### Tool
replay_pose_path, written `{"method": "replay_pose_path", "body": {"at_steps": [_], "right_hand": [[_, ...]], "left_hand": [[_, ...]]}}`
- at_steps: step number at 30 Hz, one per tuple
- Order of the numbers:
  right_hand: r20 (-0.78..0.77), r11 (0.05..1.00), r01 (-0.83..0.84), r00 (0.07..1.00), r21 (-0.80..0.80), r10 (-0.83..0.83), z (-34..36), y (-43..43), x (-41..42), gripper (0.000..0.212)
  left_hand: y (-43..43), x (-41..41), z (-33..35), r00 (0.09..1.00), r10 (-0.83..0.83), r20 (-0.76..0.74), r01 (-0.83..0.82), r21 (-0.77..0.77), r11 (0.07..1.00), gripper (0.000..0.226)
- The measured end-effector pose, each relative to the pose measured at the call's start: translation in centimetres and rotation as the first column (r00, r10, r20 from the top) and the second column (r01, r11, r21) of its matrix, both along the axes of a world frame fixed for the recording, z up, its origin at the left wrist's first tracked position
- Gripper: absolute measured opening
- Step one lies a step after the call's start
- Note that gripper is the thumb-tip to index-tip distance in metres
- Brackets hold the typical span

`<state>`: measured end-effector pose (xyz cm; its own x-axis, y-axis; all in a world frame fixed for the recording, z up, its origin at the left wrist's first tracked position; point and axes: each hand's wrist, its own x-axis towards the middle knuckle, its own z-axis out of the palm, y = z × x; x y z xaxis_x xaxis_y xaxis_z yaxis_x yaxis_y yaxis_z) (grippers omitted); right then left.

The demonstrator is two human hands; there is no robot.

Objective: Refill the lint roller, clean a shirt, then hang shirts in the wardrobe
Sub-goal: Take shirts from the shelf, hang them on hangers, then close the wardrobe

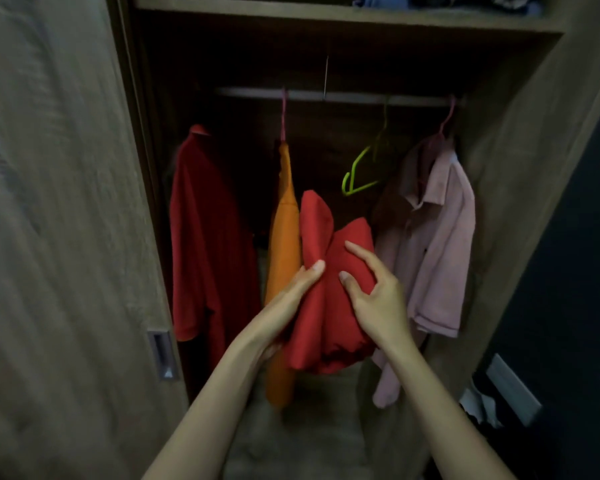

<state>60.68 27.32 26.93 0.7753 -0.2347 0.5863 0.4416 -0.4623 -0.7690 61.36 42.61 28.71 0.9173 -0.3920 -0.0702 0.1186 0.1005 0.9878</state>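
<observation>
- Holding a bunched red shirt point(329, 306) at the centre of the frame, you have both hands on it in front of the open wardrobe point(520, 150).
- Your left hand point(291, 296) grips the shirt's left edge, thumb pressed on the front of the cloth and fingers hidden behind it.
- Your right hand point(378, 299) holds the right side, thumb and forefinger spread across the front and the other fingers curled at the edge.
- A rail point(326, 97) runs across the upper middle of the frame.
- At left centre a hanging red shirt point(201, 237) droops from it; its hanger is hidden.
- Just right of that hangs an orange shirt point(284, 244) on a pink hanger point(284, 112), touching the left edge of the shirt you hold.
- A bare green hanger point(361, 171) hangs tilted above your hands, right of centre.
- A pink shirt point(433, 244) hangs at right centre, just beside your right hand.
- A shelf point(326, 15) crosses the top of the frame with folded clothes point(447, 0) on it.
- A sliding door point(66, 202) fills the left side, its handle point(161, 355) at lower left.
</observation>
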Motion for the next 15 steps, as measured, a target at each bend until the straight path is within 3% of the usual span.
{"method": "replay_pose_path", "body": {"at_steps": [3,8,15], "right_hand": [[-0.014,0.998,-0.028,0.999,0.052,0.029,-0.3,-0.2,-0.8,0.041],[0.018,0.981,-0.064,0.998,0.181,0.062,-0.1,-0.7,-1.7,0.036],[0.052,0.955,-0.084,0.996,0.284,0.073,0.3,-1.6,-2.0,0.029]], "left_hand": [[-0.3,0.4,-0.9,0.997,-0.046,0.061,0.045,0.019,0.999,0.066],[-0.9,0.2,-1.0,0.989,0.102,0.104,-0.102,-0.003,0.995,0.025],[-0.5,2.0,-1.9,0.95,0.219,0.222,-0.226,0.007,0.974,0.039]]}}
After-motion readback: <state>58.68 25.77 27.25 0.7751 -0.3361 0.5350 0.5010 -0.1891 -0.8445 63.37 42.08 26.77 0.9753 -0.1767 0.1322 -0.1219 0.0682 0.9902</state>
